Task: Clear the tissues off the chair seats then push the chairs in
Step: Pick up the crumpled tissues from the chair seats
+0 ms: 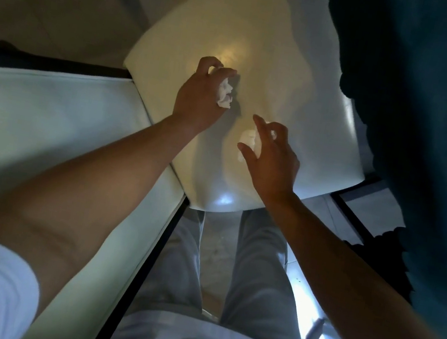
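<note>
Left hand (199, 97) gripping tissue (225, 95), chair seat (291, 77) below

Chair seat (286, 70): cream-white, glossy, smooth, with rounded corners; set at an angle in view, its near corner towards the person's legs. Bright highlights on the surface.

Tissue, first (225, 95): white, crumpled into a wad; held in the left hand (199, 97) above the middle of the seat, bulging out between curled fingers and palm.

Tissue, second (248, 138): white, crumpled, small; lying on the seat nearer the front, partly hidden under the spread fingers of the right hand (273, 157).
</note>
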The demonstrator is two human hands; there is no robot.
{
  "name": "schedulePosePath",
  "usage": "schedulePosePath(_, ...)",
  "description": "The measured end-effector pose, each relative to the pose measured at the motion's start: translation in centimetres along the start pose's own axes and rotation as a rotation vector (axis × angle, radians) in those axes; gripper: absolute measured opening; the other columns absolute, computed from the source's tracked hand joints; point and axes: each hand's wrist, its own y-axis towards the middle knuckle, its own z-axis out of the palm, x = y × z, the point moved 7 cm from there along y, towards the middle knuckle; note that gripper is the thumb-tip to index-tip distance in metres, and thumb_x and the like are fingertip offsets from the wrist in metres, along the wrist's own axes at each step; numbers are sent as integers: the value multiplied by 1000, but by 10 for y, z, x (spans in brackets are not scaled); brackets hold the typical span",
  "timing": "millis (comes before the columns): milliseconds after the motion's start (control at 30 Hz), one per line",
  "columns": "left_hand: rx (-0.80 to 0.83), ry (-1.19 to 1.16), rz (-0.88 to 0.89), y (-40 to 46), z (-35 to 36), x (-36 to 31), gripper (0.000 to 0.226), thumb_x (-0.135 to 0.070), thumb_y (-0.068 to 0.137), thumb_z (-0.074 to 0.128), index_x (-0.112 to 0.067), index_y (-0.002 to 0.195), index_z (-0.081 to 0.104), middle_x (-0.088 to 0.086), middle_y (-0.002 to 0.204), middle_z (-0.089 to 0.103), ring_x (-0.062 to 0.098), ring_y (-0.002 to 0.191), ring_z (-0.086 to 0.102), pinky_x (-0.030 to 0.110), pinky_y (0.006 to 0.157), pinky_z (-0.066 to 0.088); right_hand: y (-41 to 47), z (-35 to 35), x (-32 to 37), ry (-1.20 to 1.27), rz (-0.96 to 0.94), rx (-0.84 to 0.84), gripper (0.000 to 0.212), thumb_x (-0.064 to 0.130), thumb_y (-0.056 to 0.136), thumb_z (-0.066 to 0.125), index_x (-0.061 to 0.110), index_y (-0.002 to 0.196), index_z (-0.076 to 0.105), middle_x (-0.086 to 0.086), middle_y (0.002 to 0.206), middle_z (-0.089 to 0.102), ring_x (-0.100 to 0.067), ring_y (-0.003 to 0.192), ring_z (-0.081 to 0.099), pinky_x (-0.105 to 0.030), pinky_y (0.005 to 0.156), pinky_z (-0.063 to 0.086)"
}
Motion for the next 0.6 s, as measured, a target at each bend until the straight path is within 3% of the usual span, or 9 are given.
schedulePosePath(133,0,29,9,1,2,-2,50,-23,85,74,-25,134,62,9,146,47,26,113,64,38,86,59,4,12,1,-114,-9,73,67,53,94,68,27,152,47,-9,149,50,-28,117,67,-41,89,59)
schedulePosePath(367,54,159,10,-10,7,3,60,-18,83,77,-29,138,57,5,159,37,29,121,56,40,85,55,7,31,2,-171,-54,82,61,49,92,73,27,145,52,-10,146,50,-31,121,63,-46,78,62)
schedulePosePath(600,38,189,-39,-21,2,8,58,-18,85,76,-29,138,58,7,150,42,31,117,54,42,81,57,-5,44,2,-277,-121,50,51,38,90,76,25,136,57,-10,148,49,-29,113,64,-34,62,59)
